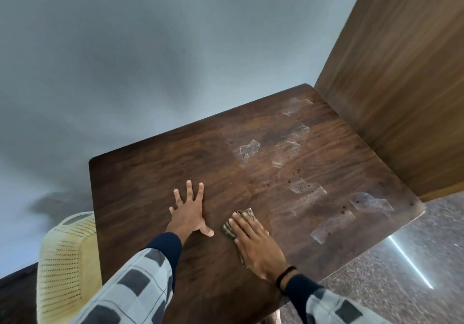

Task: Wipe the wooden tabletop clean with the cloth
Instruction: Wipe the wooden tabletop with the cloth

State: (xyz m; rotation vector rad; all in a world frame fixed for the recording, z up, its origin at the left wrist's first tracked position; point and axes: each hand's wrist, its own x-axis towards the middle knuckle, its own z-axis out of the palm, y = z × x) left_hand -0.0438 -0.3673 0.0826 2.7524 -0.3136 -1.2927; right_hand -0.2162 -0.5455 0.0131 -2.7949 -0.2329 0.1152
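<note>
The dark wooden tabletop (pixel 155 173) fills the middle of the view. My left hand (pixel 189 212) lies flat on it with fingers spread, holding nothing. Just to its right, my right hand (pixel 256 243) presses flat on a small brownish patterned cloth (pixel 229 228), whose edges stick out beyond the fingertips and beside the palm. Most of the cloth is hidden under the hand. Pale tape-like patches and dark specks (pixel 298 173) mark the right half of the tabletop, apart from both hands.
A grey wall (pixel 150 60) stands behind the table. A tall wooden panel (pixel 401 85) rises along the table's right side. A cream perforated plastic chair (pixel 65 261) sits at the left edge. Speckled stone floor (pixel 401 261) shows at the lower right.
</note>
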